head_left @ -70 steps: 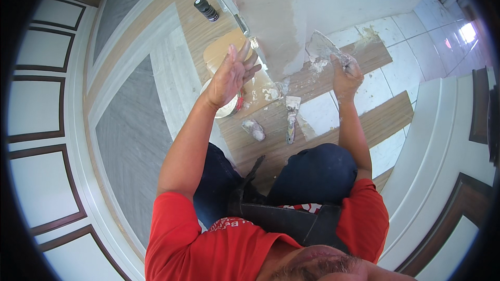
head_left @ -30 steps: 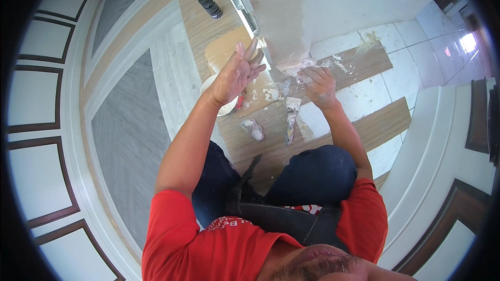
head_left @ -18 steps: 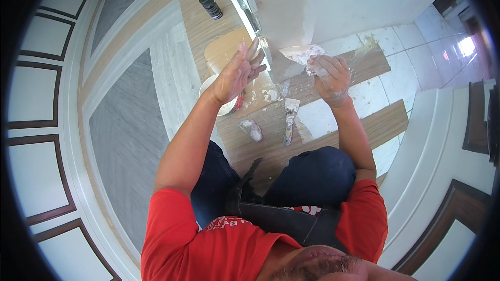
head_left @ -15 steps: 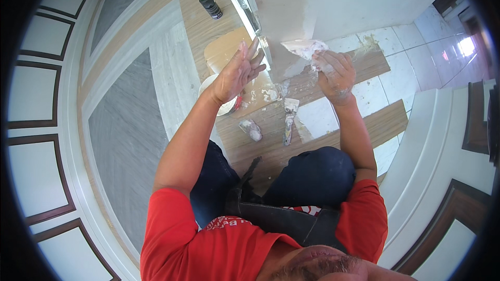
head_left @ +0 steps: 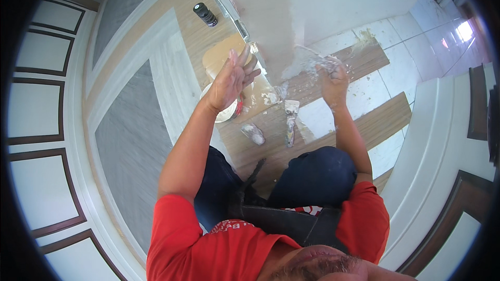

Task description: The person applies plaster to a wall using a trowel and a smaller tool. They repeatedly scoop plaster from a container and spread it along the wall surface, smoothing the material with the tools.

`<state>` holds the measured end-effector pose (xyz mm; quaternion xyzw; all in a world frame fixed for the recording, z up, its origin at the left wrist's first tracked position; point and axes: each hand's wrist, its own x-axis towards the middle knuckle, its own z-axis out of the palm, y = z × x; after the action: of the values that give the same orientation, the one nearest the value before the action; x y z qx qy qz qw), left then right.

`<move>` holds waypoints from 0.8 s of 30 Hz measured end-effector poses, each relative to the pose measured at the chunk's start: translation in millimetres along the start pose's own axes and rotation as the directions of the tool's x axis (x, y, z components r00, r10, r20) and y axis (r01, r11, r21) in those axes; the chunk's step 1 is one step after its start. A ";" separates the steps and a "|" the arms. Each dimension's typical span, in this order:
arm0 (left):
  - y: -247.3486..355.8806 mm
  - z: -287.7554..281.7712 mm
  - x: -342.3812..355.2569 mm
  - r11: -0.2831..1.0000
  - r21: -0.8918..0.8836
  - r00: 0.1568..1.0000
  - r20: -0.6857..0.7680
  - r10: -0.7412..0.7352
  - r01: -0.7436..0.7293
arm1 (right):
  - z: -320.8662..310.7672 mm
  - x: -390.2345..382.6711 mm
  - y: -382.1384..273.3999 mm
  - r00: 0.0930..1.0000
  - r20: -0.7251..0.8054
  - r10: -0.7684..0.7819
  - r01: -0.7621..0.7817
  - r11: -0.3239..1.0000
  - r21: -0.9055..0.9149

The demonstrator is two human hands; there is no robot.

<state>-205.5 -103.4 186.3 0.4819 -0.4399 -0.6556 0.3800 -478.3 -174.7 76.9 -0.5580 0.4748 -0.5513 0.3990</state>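
Observation:
My left hand (head_left: 232, 80) is raised with fingers apart and nothing visible in it, over a tan board (head_left: 219, 54) with white smears and a round tub of white paste (head_left: 225, 112), partly hidden by it. My right hand (head_left: 333, 83) grips a putty-covered scraper (head_left: 316, 58), its blade blurred, held near the foot of the patched wall (head_left: 265, 31). Between me and the wall, a paste-caked putty knife (head_left: 290, 125) and a lumpy, white-dusted object (head_left: 253, 133) lie on the wood-look planks (head_left: 323, 140).
A black bottle (head_left: 205, 14) stands on the planks at back left. White tiles (head_left: 396, 67) show at right. Panelled white surfaces (head_left: 47, 187) border both sides. Grey flooring (head_left: 125, 140) lies left of me. My bent knees (head_left: 312, 174) are close below my hands.
My right hand has risen from the wall's foot and moved right with the scraper, turning it over in the last half second. My left hand stays raised. The view has shifted slightly.

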 end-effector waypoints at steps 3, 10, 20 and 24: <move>0.6 2.4 1.2 1.000 -0.007 1.000 -0.002 0.012 -0.012 | 15.5 -2.2 7.7 0.989 0.100 0.112 -0.115 0.993 0.024; -2.5 -1.7 -0.8 1.000 -0.016 1.000 -0.007 0.011 -0.011 | 31.5 14.9 -6.2 0.992 0.124 -0.018 0.038 0.986 -0.164; -2.2 -3.7 -2.7 0.999 -0.048 1.000 0.015 0.014 -0.013 | -9.2 13.4 -2.0 0.622 0.432 -0.653 0.770 0.612 -0.181; -0.5 -0.4 -0.9 0.999 -0.029 0.999 0.024 0.029 -0.028 | 1.3 4.9 10.7 0.546 0.613 -0.571 0.821 0.509 -0.257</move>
<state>-204.9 -102.4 186.0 0.4618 -0.4420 -0.6623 0.3908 -478.2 -182.0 67.6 -0.9001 0.2209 -0.3700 0.0648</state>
